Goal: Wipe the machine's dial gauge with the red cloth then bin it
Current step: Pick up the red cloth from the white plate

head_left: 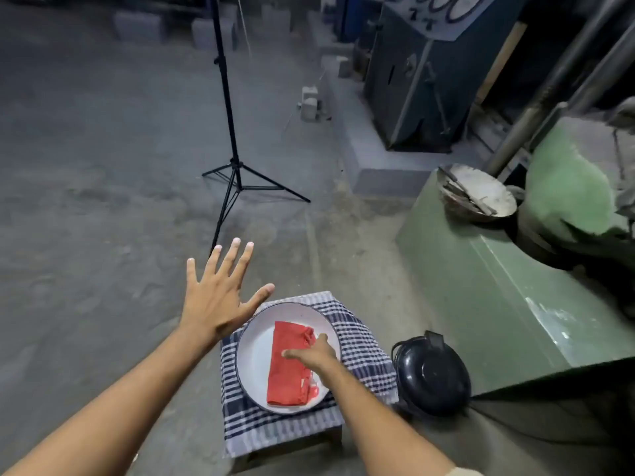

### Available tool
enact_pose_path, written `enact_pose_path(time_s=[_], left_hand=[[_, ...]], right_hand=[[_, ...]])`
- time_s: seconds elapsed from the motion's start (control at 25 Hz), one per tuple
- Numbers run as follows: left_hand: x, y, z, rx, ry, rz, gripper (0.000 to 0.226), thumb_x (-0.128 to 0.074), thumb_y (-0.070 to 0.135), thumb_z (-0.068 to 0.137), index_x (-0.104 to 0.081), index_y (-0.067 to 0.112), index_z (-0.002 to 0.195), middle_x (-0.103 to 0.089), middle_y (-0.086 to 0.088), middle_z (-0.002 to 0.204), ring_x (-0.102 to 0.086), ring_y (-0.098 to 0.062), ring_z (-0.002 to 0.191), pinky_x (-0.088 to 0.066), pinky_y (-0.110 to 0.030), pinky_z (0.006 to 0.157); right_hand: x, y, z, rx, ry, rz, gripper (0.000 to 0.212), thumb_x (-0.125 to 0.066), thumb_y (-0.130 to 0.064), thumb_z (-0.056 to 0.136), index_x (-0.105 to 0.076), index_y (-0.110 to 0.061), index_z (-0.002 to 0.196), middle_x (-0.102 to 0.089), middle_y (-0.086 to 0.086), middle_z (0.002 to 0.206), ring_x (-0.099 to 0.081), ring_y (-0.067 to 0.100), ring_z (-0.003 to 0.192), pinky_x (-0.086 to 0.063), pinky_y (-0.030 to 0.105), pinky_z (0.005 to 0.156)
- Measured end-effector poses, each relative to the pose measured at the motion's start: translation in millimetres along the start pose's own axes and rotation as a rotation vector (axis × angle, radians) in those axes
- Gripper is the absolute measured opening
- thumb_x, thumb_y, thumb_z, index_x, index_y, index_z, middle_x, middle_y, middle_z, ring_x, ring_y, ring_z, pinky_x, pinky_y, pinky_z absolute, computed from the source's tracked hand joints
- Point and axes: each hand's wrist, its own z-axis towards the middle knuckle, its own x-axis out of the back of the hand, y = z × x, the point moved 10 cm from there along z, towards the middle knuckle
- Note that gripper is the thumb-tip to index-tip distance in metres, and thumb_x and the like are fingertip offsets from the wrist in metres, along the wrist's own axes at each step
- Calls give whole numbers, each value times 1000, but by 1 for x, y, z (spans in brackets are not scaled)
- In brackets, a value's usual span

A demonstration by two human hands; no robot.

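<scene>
A folded red cloth (pixel 287 369) lies in a white plate (pixel 252 355) on a small stool covered with a blue checked towel (pixel 357 333). My right hand (pixel 314 353) rests on the cloth's right edge, thumb laid across the fabric and fingertips hidden at the crumpled edge; whether it grips the cloth is unclear. My left hand (pixel 220 297) hovers open with fingers spread, up and left of the plate. Round white dial gauges (pixel 443 5) show on a blue machine at the far top. A black lidded bin (pixel 433 372) stands right of the stool.
A black tripod (pixel 235 166) stands on the concrete floor ahead. A green machine body (pixel 488 297) fills the right side, with a metal bowl (pixel 477 194) of grey powder on it. Concrete blocks (pixel 309 103) lie farther back.
</scene>
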Motion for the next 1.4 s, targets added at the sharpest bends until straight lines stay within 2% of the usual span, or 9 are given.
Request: enact_pose_path(time_s=[0.24,0.36,0.52,0.72,0.88,1.0,1.12,1.24,1.4], left_hand=[[-87,-36,18,49,-93,44,108,6,96,79,7,40,171,7,11,181,-2,-23,169,-6,-67,130],[-117,-45,14,53,-134,25,104,1,95,83,9,40,171,10,11,180,1,-23,169,-3,-68,130],[-145,-47,8,78,-180,-7,107,2,97,81,4,40,172,7,11,181,-2,-23,169,-3,-68,131],[-153,-50,14,86,-205,15,107,-2,96,83,-3,38,172,3,10,181,-4,-24,169,-4,-68,130],[-144,-54,20,161,-212,-40,106,-7,94,85,-12,34,173,0,9,182,-5,-22,168,-4,-63,132],[-130,-55,23,236,-225,-90,111,-6,95,82,-20,30,172,-5,6,182,-6,-22,168,-4,-60,133],[-103,-42,31,231,-189,-106,113,-4,94,81,-30,28,169,-14,2,181,-12,-23,167,-7,-59,134],[-68,-14,44,172,-122,-108,103,-11,91,86,-46,29,161,-29,-1,177,-20,-24,166,-10,-58,133],[-18,35,63,85,-23,-100,88,-19,87,89,-70,33,138,-51,-1,164,-35,-23,159,-17,-55,130]], right_hand=[[-29,4,50,-100,239,-190,138,-96,-60,67,-13,-17,168,-31,10,168,-35,37,153,-41,50,117],[-38,1,58,-121,295,-213,138,-98,-58,64,-16,-17,166,-35,10,166,-38,34,151,-39,51,117],[-41,8,70,-160,303,-142,113,-102,-46,64,-33,-14,149,-58,12,148,-58,35,136,-49,48,113],[-50,18,76,-160,220,47,67,-100,-43,62,-71,-17,117,-79,7,115,-75,32,105,-63,40,91],[-53,24,66,-152,190,535,50,-98,-25,64,-73,-13,105,-81,8,98,-76,28,86,-64,40,78],[-57,1,54,-108,-164,1082,62,-103,-18,60,-75,-8,115,-81,13,95,-78,31,83,-65,44,77],[-15,-42,24,200,-458,1487,65,-105,-25,60,-82,-17,121,-81,7,120,-79,26,109,-64,45,94],[31,-56,-6,403,-465,1688,58,-107,-26,55,-87,-25,109,-83,2,112,-80,22,105,-65,43,89],[72,-56,-27,392,-353,1766,62,-111,-20,34,-88,-21,91,-81,7,99,-81,29,89,-68,49,81]])
